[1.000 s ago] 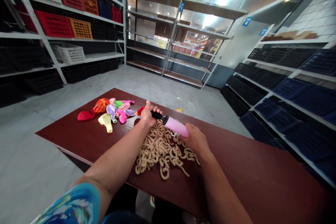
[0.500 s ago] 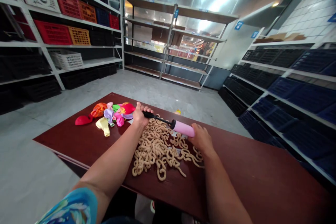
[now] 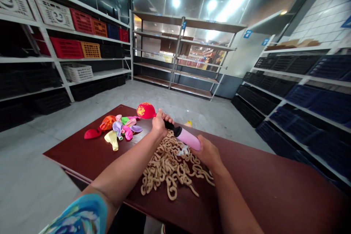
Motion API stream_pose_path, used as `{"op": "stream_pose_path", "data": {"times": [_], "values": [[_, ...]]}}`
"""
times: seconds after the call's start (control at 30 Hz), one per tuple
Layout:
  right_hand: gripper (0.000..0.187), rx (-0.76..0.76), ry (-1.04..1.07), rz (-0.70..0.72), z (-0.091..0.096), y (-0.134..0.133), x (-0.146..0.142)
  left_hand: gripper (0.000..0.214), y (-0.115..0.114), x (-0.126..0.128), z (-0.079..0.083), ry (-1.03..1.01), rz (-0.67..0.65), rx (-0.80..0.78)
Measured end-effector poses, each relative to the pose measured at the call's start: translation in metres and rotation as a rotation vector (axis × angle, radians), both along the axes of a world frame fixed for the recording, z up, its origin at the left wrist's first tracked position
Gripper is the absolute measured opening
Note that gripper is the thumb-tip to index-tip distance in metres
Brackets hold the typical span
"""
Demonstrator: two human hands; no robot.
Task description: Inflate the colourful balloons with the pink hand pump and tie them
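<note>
My left hand is closed round the black end of a balloon pump, where a red balloon with a yellow print sticks out, partly filled with air. My right hand grips the far end of the pump's pink barrel. The pump slants above a heap of tan, rope-like curled pieces on the table. Left of my left hand lie several limp balloons: an orange one, a pale yellow one, a purple one and a red one among them.
The dark red table stretches out to the right. Beyond it is grey floor. Shelves with coloured crates stand left, metal racks at the back, and dark blue crates on the right.
My hands have come closer together, and the pump's rod has slid into the barrel. The red printed balloon is rounder and fuller. The camera view has tilted up a little.
</note>
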State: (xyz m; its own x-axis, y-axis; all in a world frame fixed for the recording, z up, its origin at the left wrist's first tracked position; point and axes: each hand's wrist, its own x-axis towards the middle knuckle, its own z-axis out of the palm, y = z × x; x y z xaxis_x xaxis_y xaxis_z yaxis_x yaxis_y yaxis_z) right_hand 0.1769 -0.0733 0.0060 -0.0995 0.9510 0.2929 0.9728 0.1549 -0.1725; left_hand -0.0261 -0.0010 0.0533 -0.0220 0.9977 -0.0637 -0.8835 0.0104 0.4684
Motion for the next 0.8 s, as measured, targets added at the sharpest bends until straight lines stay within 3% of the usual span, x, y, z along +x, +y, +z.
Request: {"op": "stream_pose_path", "data": {"times": [0.13,0.27,0.47,0.67,0.8], "values": [[0.026,-0.044,0.032,-0.049,-0.003,0.005,0.015,0.046,0.023,-0.016,0.007,-0.002,0.061,-0.017],[0.019,-0.053,-0.008,-0.098,-0.008,0.009,0.026,0.042,0.035,-0.031,0.002,-0.016,0.056,-0.003],[0.024,0.026,-0.106,-0.091,-0.008,0.008,0.009,0.049,0.026,-0.024,-0.014,-0.083,-0.082,0.147],[0.025,0.024,-0.066,-0.025,-0.012,0.003,-0.013,0.051,0.013,-0.006,-0.021,-0.06,-0.256,0.238],[0.025,0.004,0.001,0.007,-0.012,0.004,-0.013,0.05,0.015,-0.007,-0.023,-0.046,-0.226,0.217]]}}
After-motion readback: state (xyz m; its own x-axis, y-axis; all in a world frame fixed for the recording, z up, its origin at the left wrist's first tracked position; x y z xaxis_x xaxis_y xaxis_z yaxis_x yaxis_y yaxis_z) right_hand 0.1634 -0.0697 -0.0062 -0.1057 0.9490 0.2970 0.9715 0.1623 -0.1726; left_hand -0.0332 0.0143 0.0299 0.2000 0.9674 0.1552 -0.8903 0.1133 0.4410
